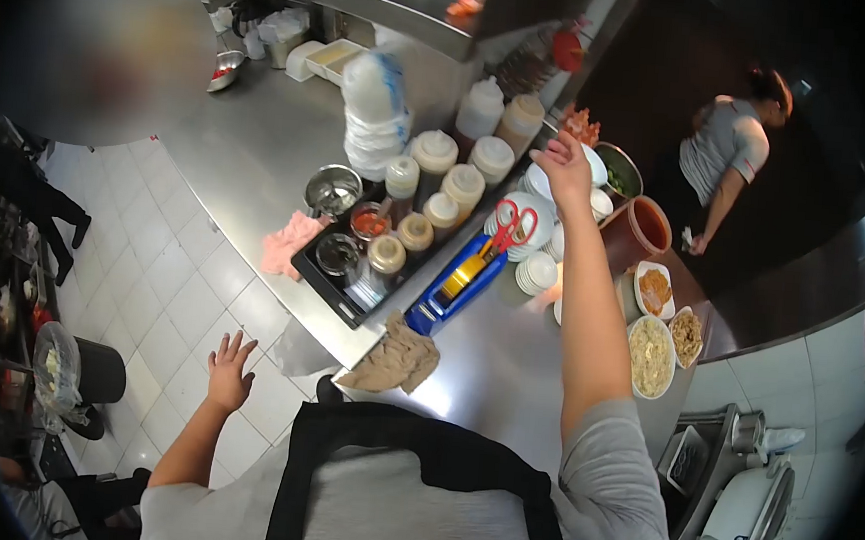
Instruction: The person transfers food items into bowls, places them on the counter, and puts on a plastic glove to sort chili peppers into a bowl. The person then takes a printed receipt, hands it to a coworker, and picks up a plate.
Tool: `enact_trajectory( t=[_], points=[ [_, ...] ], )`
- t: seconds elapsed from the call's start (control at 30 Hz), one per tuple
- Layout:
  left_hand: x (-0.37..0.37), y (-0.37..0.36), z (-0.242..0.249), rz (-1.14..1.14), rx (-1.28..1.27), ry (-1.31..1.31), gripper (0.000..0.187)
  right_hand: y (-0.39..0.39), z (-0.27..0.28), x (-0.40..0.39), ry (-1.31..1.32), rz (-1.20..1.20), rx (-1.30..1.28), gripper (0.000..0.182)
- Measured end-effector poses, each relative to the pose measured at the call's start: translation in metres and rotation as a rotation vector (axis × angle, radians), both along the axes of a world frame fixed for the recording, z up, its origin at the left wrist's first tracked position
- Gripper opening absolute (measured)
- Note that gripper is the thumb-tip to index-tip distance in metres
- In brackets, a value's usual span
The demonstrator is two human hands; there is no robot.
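Observation:
My right hand (564,169) is stretched over the counter, fingers apart and with nothing visible in it, above the stacked white bowls (528,222). My left hand (231,371) hangs over the tiled floor at the left, fingers spread and holding nothing. Between them a black tray (349,309) carries several capped bottles (434,152) and small jars. Beside it lies a blue tape dispenser (451,296) with red-handled scissors (512,227) at its upper end. A crumpled brown cloth (396,356) rests on the near counter edge. A pink cloth (291,244) lies left of the tray.
Food containers (651,358) and a red-brown tub (638,234) stand at the right of the counter. Beyond them is a person in grey (727,145). A lined bin (94,372) stands on the floor at left. A white cooker (741,517) is at lower right.

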State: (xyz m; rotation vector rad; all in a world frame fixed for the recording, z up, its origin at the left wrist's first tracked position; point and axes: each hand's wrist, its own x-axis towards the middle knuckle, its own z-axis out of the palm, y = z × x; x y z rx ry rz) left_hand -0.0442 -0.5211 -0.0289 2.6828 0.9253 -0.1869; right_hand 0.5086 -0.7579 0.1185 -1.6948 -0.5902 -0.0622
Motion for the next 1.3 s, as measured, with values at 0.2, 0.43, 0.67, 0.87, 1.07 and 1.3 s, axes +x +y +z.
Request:
enact_trajectory(
  t=[0.2, 0.43, 0.67, 0.87, 1.07, 1.3],
  points=[
    [-0.005, 0.044, -0.012, 0.167, -0.003, -0.445, 0.056, 0.083, -0.039, 0.080, -0.035, -0.196, -0.149, 0.082],
    [0.029, 0.099, -0.023, 0.346, -0.304, -0.923, 0.029, 0.045, -0.045, 0.120, -0.176, -0.183, 0.358, 0.068],
    [0.148, 0.106, 0.018, 0.099, -0.300, -0.909, 0.033, -0.034, 0.197, -0.022, -0.627, -0.221, 0.619, 0.050],
    [0.214, 0.088, -0.037, -0.121, 0.173, -0.723, 0.035, -0.138, 0.179, -0.058, -0.182, -0.317, 0.106, 0.059],
    [0.214, 0.089, -0.039, -0.117, 0.177, -0.685, 0.035, -0.228, 0.030, -0.078, 0.001, -0.244, -1.185, 0.082],
    [0.213, 0.087, -0.039, -0.096, 0.221, -0.680, 0.035, -0.195, -0.005, -0.133, 0.178, -0.226, -2.017, 0.085]
  ],
)
